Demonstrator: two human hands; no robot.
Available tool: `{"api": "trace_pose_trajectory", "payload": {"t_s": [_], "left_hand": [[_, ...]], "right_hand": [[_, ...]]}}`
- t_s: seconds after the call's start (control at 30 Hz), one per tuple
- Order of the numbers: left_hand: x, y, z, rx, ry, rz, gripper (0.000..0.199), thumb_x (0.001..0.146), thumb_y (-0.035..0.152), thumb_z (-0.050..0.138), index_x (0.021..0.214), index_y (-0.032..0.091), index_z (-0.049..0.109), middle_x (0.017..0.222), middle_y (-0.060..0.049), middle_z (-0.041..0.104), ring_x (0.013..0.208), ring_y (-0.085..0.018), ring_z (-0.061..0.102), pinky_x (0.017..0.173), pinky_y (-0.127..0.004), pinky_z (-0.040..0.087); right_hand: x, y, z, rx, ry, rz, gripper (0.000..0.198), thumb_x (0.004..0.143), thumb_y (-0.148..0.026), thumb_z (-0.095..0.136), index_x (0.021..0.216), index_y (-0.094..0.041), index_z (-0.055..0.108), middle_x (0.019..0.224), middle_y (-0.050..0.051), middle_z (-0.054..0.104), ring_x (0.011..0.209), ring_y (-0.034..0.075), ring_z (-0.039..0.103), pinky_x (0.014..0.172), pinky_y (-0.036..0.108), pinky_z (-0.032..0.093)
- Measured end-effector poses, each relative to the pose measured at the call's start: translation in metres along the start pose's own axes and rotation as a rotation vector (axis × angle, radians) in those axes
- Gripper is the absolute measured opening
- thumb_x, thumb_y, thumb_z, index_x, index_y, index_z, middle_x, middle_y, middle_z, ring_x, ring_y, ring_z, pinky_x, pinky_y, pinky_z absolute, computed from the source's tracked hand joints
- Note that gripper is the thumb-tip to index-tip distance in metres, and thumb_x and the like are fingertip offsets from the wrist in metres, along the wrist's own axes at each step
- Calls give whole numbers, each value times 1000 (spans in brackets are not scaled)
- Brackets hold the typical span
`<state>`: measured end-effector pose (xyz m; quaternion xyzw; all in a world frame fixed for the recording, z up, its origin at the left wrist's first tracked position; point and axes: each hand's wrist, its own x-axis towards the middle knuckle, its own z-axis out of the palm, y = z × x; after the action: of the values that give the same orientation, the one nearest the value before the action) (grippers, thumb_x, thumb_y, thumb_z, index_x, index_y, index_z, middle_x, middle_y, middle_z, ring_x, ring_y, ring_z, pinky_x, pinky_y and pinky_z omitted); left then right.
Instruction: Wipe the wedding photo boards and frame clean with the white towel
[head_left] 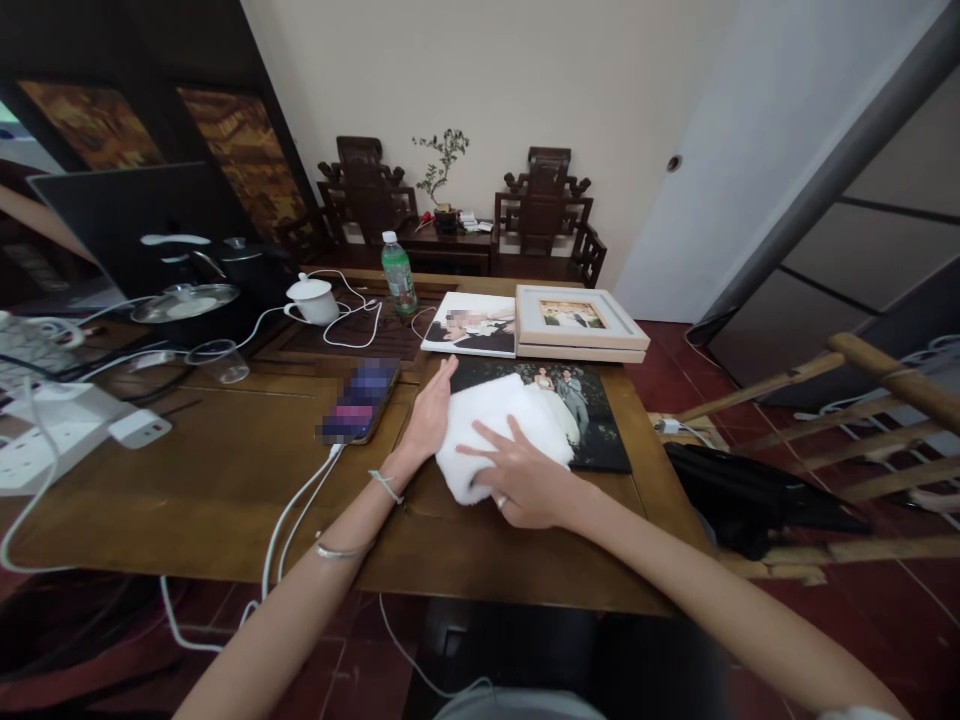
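A folded white cloth lies over the left part of a dark photo panel, which shows two people in wedding clothes. My right hand rests on the cloth with its fingers spread; a ring is on one finger. At the panel's left edge, my left hand stands on its side, fingers stretched out together, beside the cloth. The cloth hides part of the panel. Neither hand is wrapped round anything.
Behind the panel are a white photo print and stacked picture frames. Leftward stand a phone on a cable, a green-labelled bottle, a lidded white cup, a plastic cup and a power strip.
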<state>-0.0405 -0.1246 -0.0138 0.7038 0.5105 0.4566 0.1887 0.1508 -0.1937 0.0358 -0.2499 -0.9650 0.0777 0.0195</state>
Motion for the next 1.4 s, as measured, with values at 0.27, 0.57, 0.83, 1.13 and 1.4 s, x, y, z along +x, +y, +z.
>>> {"api": "trace_pose_trajectory", "payload": {"t_s": [0.27,0.57,0.83,1.13,1.4], "left_hand": [[-3,1,6,198,-249,-58,53,97,41,28,142,14,36,150,-11,34,141,-20,26,115,-44,23],[-2,-8,8,340,-270,40,45,95,28,33,136,13,44,148,-12,39,139,-22,31,111,-47,31],[-1,-10,7,340,-269,70,39,92,24,39,128,15,51,137,-13,50,129,-26,44,105,-47,38],[-3,-12,9,325,-260,53,44,94,26,35,135,15,45,148,-11,40,139,-22,31,110,-48,32],[-3,-13,9,328,-248,62,45,93,28,35,135,14,46,147,-12,40,139,-22,32,110,-47,33]], "right_hand": [[-34,18,-11,48,16,199,41,75,-6,43,110,-15,62,134,19,52,139,29,27,108,61,22],[42,76,-30,107,197,435,45,81,-8,35,115,-18,63,117,10,66,104,26,61,91,37,42],[98,82,-36,169,244,291,44,82,-9,36,114,-16,65,124,4,64,106,23,58,95,32,39],[7,108,-40,116,241,478,45,79,-8,35,112,-15,65,124,8,64,109,26,58,96,35,39],[-88,96,-10,-51,210,411,36,76,-7,37,101,-15,62,137,17,51,127,31,45,104,58,31]]}}
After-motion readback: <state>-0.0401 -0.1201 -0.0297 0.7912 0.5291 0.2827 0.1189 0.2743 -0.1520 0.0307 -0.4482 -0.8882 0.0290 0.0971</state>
